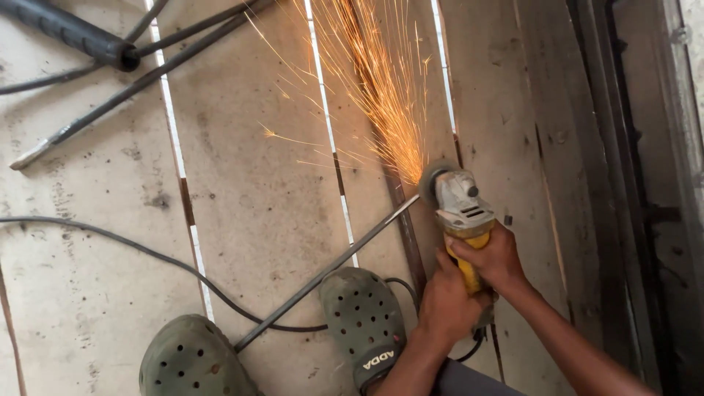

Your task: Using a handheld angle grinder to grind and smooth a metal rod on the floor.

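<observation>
Steel rod (326, 273), thin and grey, lies slantwise on the concrete floor (95, 293), its lower end pinned under my green perforated clogs (363, 323) so it cannot skid. Its upper end meets the spinning disc of the angle grinder (456, 205); orange sparks (381, 95) fan up and away from me, which suits the tilt I give the tool. My right hand (493, 258) wraps closed around the yellow body just behind the grey head; my left hand (446, 304) clamps closed further back on the same body, steadying it. A black cable (132, 246) curves across the floor past the clogs. Darker bars (132, 88) rest well apart, top left.
</observation>
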